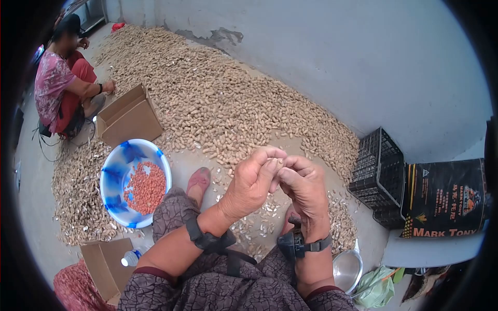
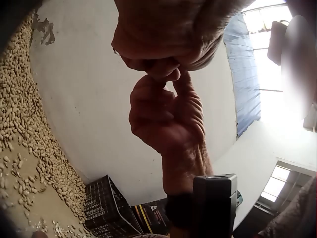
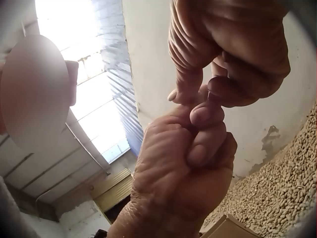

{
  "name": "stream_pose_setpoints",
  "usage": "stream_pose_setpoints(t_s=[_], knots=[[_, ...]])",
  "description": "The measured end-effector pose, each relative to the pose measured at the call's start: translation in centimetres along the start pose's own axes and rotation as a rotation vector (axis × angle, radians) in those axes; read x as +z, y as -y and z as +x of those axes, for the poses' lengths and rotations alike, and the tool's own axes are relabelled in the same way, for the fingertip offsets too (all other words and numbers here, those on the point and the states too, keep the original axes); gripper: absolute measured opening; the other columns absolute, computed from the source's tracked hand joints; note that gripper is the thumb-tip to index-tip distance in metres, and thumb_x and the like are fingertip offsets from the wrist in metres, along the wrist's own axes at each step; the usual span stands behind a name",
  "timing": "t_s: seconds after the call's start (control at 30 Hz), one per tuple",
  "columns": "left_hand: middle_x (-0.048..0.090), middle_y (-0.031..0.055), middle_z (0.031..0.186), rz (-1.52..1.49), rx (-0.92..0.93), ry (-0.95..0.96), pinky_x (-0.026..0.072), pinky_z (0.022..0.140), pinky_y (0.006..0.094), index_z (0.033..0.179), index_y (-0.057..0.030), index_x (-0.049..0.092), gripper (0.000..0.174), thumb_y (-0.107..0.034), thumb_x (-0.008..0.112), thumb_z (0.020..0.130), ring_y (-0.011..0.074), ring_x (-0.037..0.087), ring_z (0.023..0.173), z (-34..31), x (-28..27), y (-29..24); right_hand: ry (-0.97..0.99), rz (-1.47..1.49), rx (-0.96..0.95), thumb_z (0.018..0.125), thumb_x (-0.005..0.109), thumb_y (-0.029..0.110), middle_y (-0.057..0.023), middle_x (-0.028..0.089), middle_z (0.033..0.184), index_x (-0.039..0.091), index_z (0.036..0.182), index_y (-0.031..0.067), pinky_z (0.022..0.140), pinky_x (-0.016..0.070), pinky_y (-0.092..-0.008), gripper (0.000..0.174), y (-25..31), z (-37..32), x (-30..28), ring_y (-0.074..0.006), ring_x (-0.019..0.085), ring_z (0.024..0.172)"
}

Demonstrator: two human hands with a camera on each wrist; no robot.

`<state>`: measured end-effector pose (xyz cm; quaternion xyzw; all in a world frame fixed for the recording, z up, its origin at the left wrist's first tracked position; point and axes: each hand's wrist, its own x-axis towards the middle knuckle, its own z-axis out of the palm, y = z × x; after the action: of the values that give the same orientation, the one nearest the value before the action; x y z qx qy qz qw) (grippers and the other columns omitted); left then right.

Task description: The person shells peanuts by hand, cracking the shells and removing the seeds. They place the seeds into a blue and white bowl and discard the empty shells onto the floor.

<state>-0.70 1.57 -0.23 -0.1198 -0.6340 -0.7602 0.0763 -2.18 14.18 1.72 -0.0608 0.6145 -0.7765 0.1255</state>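
In the head view my left hand [image 1: 250, 179] and right hand [image 1: 307, 193] meet fingertip to fingertip above my lap. Between them they pinch a peanut [image 1: 280, 161], mostly covered by thumbs and fingers. Both wrist views show the two hands from below with fingers curled in, the peanut hidden there. To the left on the floor stands a blue-and-white basin [image 1: 110, 189] with reddish shelled peanut kernels [image 1: 147, 187] in it. Beyond the hands a large heap of unshelled peanuts [image 1: 223, 98] spreads along the wall.
Empty shells [image 1: 262, 220] litter the floor between my feet. Black crates [image 1: 377, 171] and a printed black sack [image 1: 446, 199] stand at right, with a metal bowl [image 1: 347, 269] nearer. Cardboard boxes [image 1: 132, 122] and a bottle [image 1: 132, 257] are at left. Another person [image 1: 57, 88] squats by the heap.
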Motion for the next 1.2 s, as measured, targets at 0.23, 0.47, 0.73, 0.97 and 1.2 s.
stream_pose_setpoints(t_s=[0.23, 0.47, 0.73, 0.97, 1.2], knots=[[0.047, -0.0016, 0.063, 0.181, 0.089, -0.052, 0.0337, 0.045, 0.0186, 0.094, -0.0015, 0.050, 0.017, -0.008, 0.035, 0.090, 0.0018, 0.039, 0.051, -0.3, 0.8, 0.9, -0.036, 0.074, -0.024, 0.079, 0.059, 0.009, -0.0052, 0.059, 0.064, 0.058, 0.077, 0.0004, 0.043, 0.0333, -0.0148, 0.009, -0.3, 0.0, 0.5, -0.0059, 0.051, 0.051], [0.046, -0.0028, 0.061, -0.239, -0.150, -0.170, 0.0319, 0.043, 0.0172, 0.092, -0.0017, 0.051, 0.020, -0.012, 0.034, 0.091, 0.0018, 0.036, 0.048, 0.1, 1.4, 1.8, -0.087, 0.057, -0.074, 0.081, 0.056, 0.007, -0.0031, 0.057, 0.064, 0.058, 0.080, -0.0015, 0.044, 0.0354, -0.0152, 0.009, -1.4, 0.1, 0.3, -0.0064, 0.052, 0.051], [0.047, 0.0008, 0.061, -0.534, -0.364, -0.040, 0.0291, 0.036, 0.0153, 0.094, -0.0020, 0.050, 0.023, -0.020, 0.035, 0.092, 0.0029, 0.037, 0.042, 0.2, 0.1, 1.0, -0.076, 0.096, -0.080, 0.081, 0.056, 0.007, -0.0031, 0.058, 0.066, 0.058, 0.083, -0.0032, 0.045, 0.0363, -0.0156, 0.010, -1.4, 0.2, 0.1, -0.0053, 0.050, 0.052], [0.049, 0.0034, 0.061, -0.656, -0.406, -0.004, 0.0285, 0.034, 0.0171, 0.091, -0.0001, 0.050, 0.027, -0.023, 0.036, 0.091, 0.0052, 0.035, 0.038, 0.4, -0.2, 1.7, -0.071, -0.090, -0.142, 0.079, 0.058, 0.005, -0.0036, 0.058, 0.068, 0.059, 0.085, -0.0022, 0.047, 0.0374, -0.0166, 0.009, -0.4, -0.5, 0.4, -0.0056, 0.050, 0.054], [0.050, 0.0006, 0.058, -0.620, -0.458, 0.082, 0.0252, 0.033, 0.0162, 0.086, -0.0006, 0.055, 0.024, -0.022, 0.044, 0.089, 0.0023, 0.033, 0.038, 0.8, -0.9, 1.5, 0.123, -0.135, -0.204, 0.075, 0.059, 0.007, -0.0034, 0.058, 0.067, 0.060, 0.081, -0.0018, 0.051, 0.0407, -0.0182, 0.011, 0.4, -1.3, -1.1, -0.0059, 0.049, 0.052]])
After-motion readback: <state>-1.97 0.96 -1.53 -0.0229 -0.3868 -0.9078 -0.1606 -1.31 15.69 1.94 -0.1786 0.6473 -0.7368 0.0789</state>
